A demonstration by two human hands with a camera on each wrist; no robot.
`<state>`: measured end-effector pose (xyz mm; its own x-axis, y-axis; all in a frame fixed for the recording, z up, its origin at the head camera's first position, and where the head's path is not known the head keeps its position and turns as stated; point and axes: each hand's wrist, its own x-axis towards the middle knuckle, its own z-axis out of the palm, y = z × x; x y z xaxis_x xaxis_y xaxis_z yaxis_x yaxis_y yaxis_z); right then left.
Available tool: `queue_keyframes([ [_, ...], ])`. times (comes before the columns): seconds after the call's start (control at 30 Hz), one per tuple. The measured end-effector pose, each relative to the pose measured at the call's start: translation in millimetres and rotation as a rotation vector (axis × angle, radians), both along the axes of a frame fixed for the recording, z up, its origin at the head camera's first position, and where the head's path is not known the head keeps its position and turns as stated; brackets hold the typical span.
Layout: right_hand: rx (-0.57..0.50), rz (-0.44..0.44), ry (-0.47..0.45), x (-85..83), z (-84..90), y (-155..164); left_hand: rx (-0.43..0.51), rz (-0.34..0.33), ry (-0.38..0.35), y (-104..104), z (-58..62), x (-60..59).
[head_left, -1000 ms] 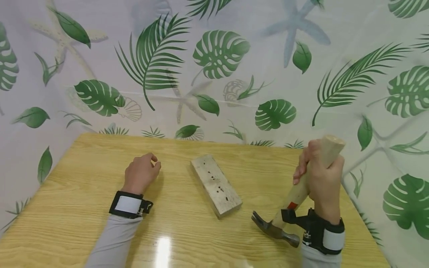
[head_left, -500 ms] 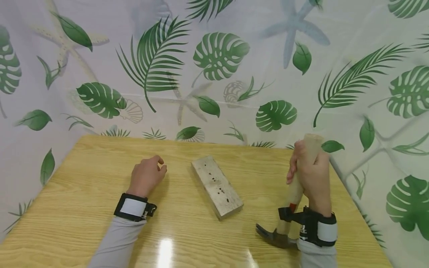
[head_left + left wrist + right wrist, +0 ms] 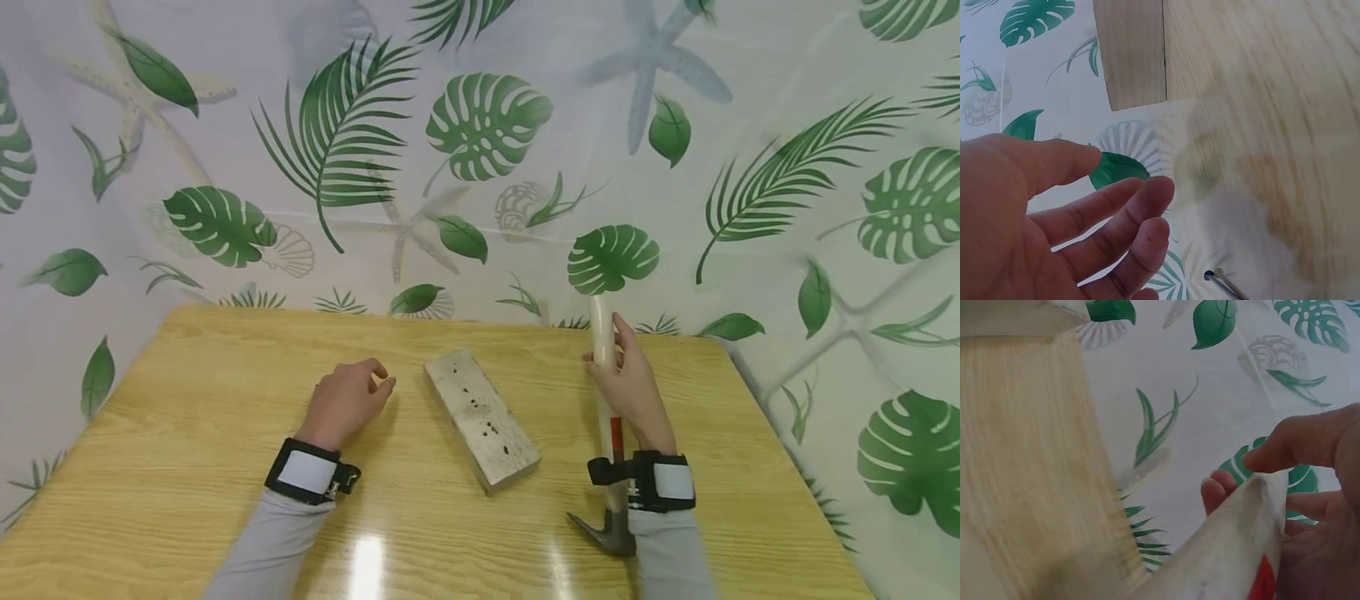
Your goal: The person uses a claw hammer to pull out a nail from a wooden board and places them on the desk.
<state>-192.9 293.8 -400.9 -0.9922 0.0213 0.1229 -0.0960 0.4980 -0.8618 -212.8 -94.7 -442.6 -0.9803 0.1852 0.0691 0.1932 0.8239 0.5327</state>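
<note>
A leaf-printed sheet (image 3: 787,125) hangs behind and to both sides of a wooden table (image 3: 187,417). On the table, near its middle, a pale wood block (image 3: 482,417) lies flat and slightly askew, with a row of small dark holes along its top face. The left wrist view shows one end of the block (image 3: 1130,50) on the table.

The hammer (image 3: 609,433) sits right of the block, well apart from it. Its handle runs away from the person, its metal head and claw (image 3: 603,532) lie at the near end by the right wrist strap, and a red band marks the handle near the head. The right hand (image 3: 633,387) holds the pale handle, fingers curled loosely around it with the fingertips (image 3: 622,329) up near its far end. In the right wrist view the handle (image 3: 1229,550) crosses the frame with the fingers (image 3: 1285,447) bent over it.

The left hand (image 3: 347,400) rests on the table left of the block, near but not touching it, fingers loosely curled and holding nothing. The left wrist view shows those fingers (image 3: 1116,212) relaxed and slightly parted, and a small nail (image 3: 1222,284) lying just beyond them.
</note>
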Motion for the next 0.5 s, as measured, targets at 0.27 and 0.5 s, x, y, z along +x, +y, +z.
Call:
queue_keyframes([
  [0.27,0.055,-0.007,-0.218,-10.8,-47.4,6,0.010,-0.014,-0.037,8,1.4,2.2],
  [0.5,0.187,0.004,-0.240,-10.3,-63.2,4,0.012,-0.048,-0.040,11,4.2,1.7],
])
